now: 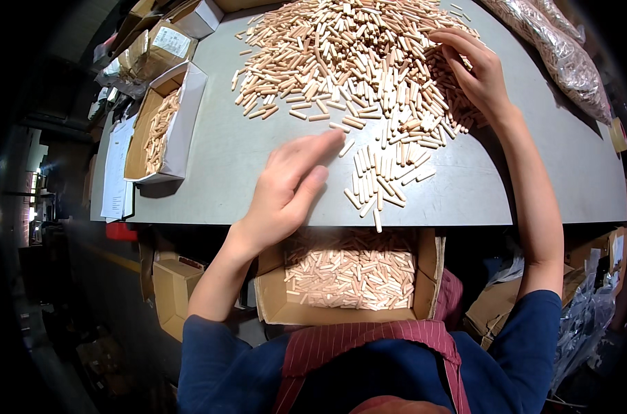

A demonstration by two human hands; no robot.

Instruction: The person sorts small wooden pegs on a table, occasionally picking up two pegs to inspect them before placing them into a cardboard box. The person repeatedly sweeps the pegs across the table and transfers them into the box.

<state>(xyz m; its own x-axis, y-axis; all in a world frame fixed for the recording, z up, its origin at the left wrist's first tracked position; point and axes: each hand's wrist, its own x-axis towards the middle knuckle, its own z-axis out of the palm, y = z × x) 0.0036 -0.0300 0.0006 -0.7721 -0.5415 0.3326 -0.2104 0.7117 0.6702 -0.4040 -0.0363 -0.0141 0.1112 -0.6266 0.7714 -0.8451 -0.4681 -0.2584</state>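
Note:
A large heap of short wooden dowels (348, 62) spreads over the far middle of the grey table, with a looser trail running toward the near edge. My left hand (289, 183), slightly blurred, is left of that trail, its fingers stretched out and thumb apart. One dowel lies right by its fingertips; I cannot tell whether they touch. At the heap's right side, my right hand (475, 76) reaches in with bent, parted fingers against the dowels and grips none that I can see. Below the table edge, in front of my body, a cardboard box (282, 314) holds many more dowels.
A white-sided carton (189, 103) with dowels stands at the table's left, beside paper sheets (117, 169). Taped packages (148, 58) sit behind it. A long clear plastic bag (562, 58) of dowels lies at the right, near a tape roll (618, 134). Cardboard boxes (175, 293) stand below.

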